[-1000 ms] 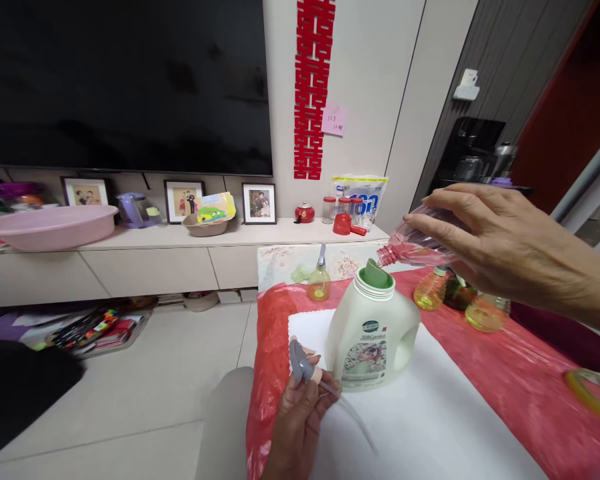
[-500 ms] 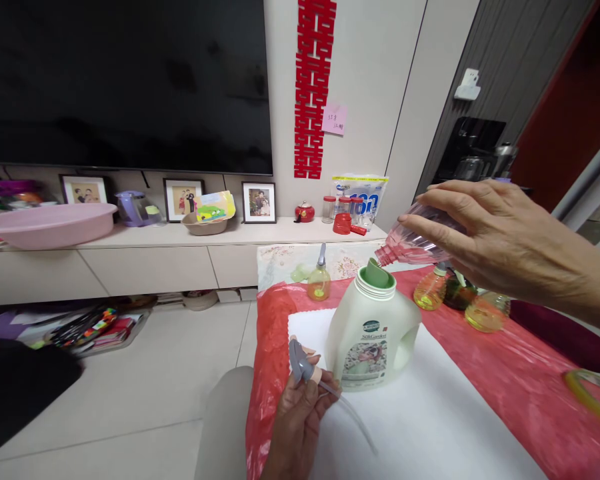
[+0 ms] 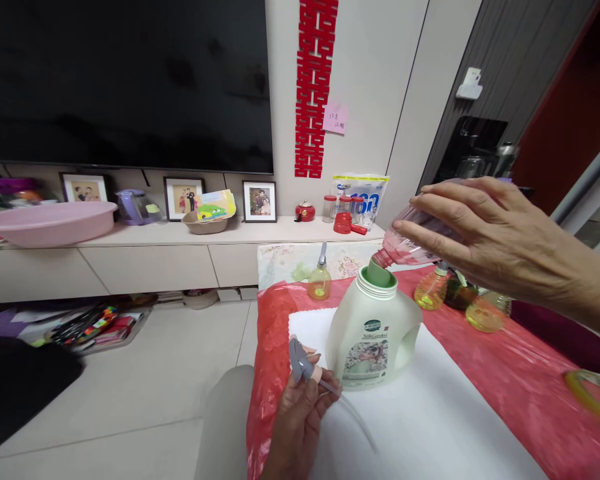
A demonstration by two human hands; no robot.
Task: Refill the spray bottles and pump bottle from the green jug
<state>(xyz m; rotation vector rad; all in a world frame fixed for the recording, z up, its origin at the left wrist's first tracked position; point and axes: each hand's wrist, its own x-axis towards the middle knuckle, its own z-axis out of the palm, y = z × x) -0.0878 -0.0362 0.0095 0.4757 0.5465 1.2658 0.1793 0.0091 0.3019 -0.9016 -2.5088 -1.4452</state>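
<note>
My right hand [image 3: 485,233] is wrapped round a clear pink bottle [image 3: 405,243], tipped with its neck down at the green spout of a pale green detergent jug [image 3: 367,333]. The jug stands upright and uncapped on a white sheet [image 3: 420,427]. Lower down, my left hand [image 3: 303,407] grips a grey spray pump head [image 3: 303,363] with a peach collar, its thin clear tube trailing to the right over the sheet. The fingers of this hand are close to the jug's lower left side. Any liquid leaving the bottle is too small to make out.
Red plastic [image 3: 275,333] covers the table. A yellow spray bottle [image 3: 320,281] stands behind the jug to the left; several bottles, one an amber bottle [image 3: 430,291], are under my right forearm. A tape roll [image 3: 593,397] lies at the right edge. Behind runs a low cabinet [image 3: 145,267].
The pink bottle has shifted slightly left and down, its mouth now closer to the jug's spout. My left hand and the pump head have hardly moved.
</note>
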